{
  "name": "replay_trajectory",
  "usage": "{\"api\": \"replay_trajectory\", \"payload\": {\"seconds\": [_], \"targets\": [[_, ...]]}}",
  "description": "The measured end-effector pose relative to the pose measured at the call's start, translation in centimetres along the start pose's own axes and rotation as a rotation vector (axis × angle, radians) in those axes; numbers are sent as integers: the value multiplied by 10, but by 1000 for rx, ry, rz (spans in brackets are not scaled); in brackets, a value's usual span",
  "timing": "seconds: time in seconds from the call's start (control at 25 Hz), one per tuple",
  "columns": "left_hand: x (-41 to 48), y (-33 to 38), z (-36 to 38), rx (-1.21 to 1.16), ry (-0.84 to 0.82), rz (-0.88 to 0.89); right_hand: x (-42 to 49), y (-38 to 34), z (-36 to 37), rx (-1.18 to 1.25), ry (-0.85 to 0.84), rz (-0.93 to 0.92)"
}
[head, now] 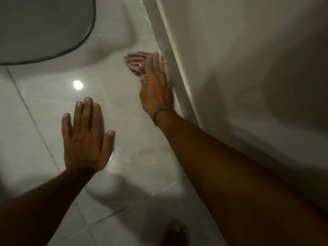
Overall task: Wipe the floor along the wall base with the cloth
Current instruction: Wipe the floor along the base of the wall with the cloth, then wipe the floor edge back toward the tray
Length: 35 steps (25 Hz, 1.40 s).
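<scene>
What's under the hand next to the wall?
A crumpled red-and-white striped cloth lies under the right hand, pressed flat on the glossy grey tiled floor. The part of the cloth beneath the palm is hidden.

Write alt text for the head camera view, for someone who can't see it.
A person's right hand presses a red-and-white striped cloth flat on the glossy tiled floor, right against the white baseboard. The left hand rests open, palm down, on the tiles, apart from the cloth. A dark-edged grey mat lies at upper left.

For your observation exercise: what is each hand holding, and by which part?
The right hand presses flat on the striped cloth, covering its wall-side part. The left hand holds nothing.
</scene>
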<state>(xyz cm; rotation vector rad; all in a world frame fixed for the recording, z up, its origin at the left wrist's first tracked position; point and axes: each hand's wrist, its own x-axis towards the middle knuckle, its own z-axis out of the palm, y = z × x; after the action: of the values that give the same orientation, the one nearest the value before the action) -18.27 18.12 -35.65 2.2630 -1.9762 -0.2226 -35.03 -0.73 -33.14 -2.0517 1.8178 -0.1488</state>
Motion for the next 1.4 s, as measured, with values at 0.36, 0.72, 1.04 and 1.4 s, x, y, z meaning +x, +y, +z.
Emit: {"api": "replay_trajectory", "payload": {"seconds": [0.36,0.72,1.04,1.4], "targets": [[0,0,-3,-47,-20,1,-161,82,-2,31,2,-67],[-12,7,-31,-130,-206,-31,-386,174,-33,152,-170,126],[-110,76,-243,-133,-469,-111,-365,52,-229,477,-334,337],[57,51,-449,-162,-168,-269,-119,-193,-376,426,-298,-109]]}}
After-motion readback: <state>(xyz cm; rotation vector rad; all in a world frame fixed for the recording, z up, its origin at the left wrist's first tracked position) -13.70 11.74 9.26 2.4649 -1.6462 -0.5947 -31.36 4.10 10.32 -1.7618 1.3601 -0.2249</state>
